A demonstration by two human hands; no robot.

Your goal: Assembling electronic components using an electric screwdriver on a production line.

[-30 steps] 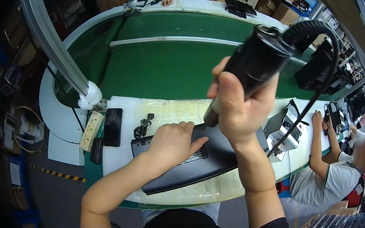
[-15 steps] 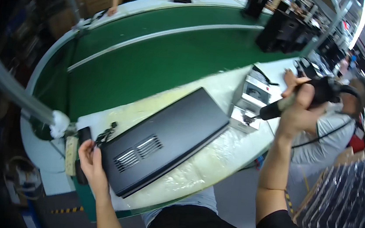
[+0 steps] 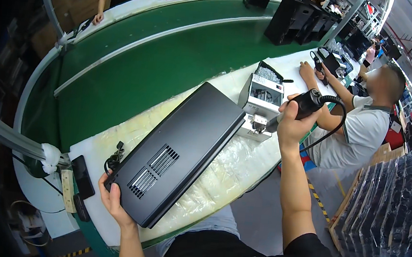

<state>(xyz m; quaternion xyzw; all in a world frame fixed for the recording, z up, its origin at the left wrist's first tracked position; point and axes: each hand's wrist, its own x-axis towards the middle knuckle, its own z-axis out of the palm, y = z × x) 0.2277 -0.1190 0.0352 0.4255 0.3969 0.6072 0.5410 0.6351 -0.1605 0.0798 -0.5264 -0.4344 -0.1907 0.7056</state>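
A long black metal case (image 3: 191,132) with two slotted vents lies aslant on the padded, plastic-covered worktop. At its near left end, my left hand (image 3: 118,207) grips the corner, thumb on top and fingers round the edge. My right hand (image 3: 295,129) is wrapped round a black corded electric screwdriver (image 3: 309,104). The tool's front end points left, at a shiny metal piece (image 3: 258,123) on the front of a white screw feeder (image 3: 262,109); whether the bit touches it I cannot tell. A small black cable bundle (image 3: 115,157) lies beside the case, near my left fingers.
A green conveyor belt (image 3: 173,56) runs beyond the worktop, with black cabinets (image 3: 288,20) standing at its far right. A phone-like black slab (image 3: 82,176) and a pale power strip (image 3: 67,189) lie at left. A co-worker in a grey shirt (image 3: 351,142) sits at right; another person stands across the belt.
My right hand has brought the screwdriver down and left, close to the feeder. My left hand has moved from beside the case to its corner and taken hold. The head view has shifted.
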